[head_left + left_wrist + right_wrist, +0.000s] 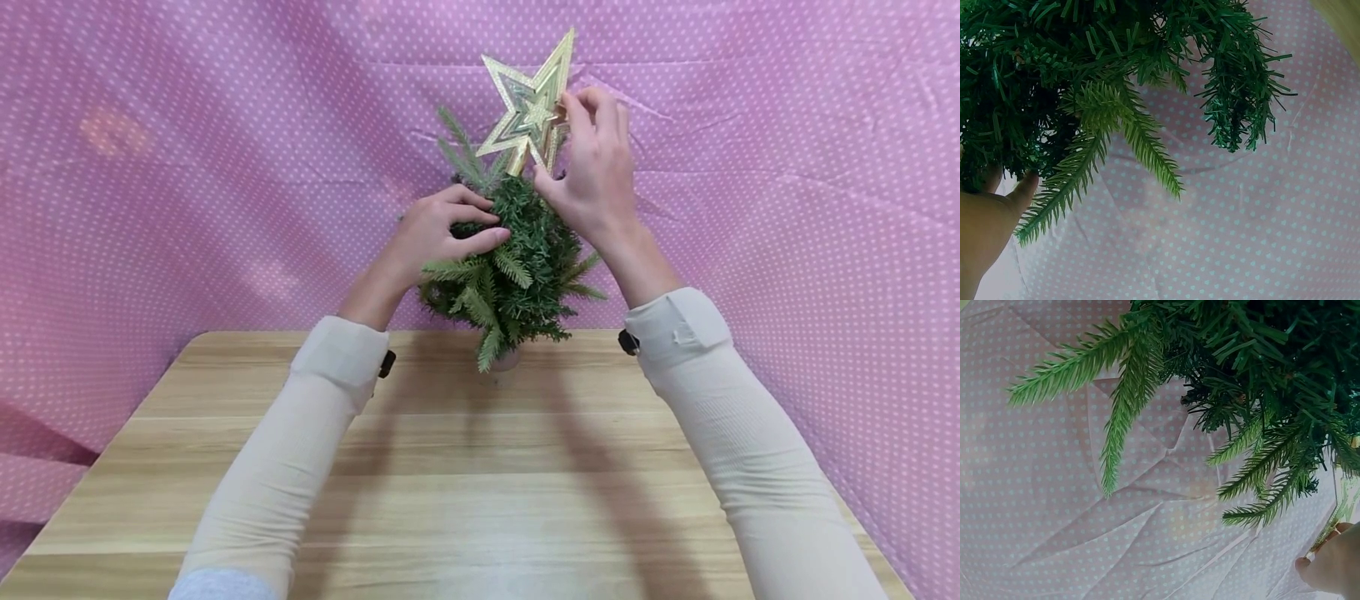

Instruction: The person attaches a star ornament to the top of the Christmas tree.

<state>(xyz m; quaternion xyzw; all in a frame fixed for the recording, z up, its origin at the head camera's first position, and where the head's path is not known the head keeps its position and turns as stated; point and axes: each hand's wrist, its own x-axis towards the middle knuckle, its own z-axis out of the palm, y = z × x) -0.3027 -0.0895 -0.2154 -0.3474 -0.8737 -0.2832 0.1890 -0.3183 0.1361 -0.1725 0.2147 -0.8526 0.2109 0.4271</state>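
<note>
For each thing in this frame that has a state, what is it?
Gold glitter star topper: tilted, at the treetop, pinched by right hand.
Small green artificial tree: upright on the wooden table.
Left hand: fingers curled into the tree's branches.

Tree (517,267) base mostly hidden by branches; star (531,104) stem partly buried

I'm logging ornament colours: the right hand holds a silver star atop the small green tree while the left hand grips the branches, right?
Not quite: the star is gold, not silver, as the head view shows. The right hand holds it atop the small green tree while the left hand grips the branches.
</note>
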